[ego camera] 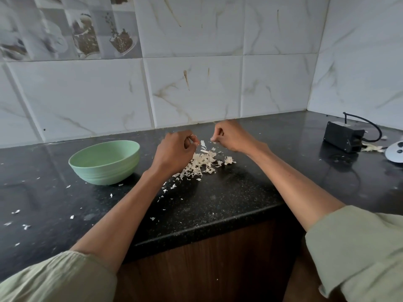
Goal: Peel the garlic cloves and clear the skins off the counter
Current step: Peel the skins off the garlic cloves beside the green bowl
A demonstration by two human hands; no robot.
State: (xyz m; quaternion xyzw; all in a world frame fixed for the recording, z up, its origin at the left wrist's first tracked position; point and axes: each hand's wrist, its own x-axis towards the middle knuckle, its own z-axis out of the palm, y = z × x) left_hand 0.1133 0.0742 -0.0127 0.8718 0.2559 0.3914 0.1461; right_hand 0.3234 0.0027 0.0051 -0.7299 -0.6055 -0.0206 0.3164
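Hovering over skin pile (201,165), L hand (176,152) & R hand (232,136), bowl (104,163) just left.

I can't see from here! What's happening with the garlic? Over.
Left hand and right hand each pinch a scrap of skin. Skin pile on black counter, loose flakes scattered. Green bowl to the left. Nothing in the way.

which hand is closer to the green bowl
Left. The left hand is just to the right of the green bowl, above the pile of skins. The right hand is farther right, beyond that pile.
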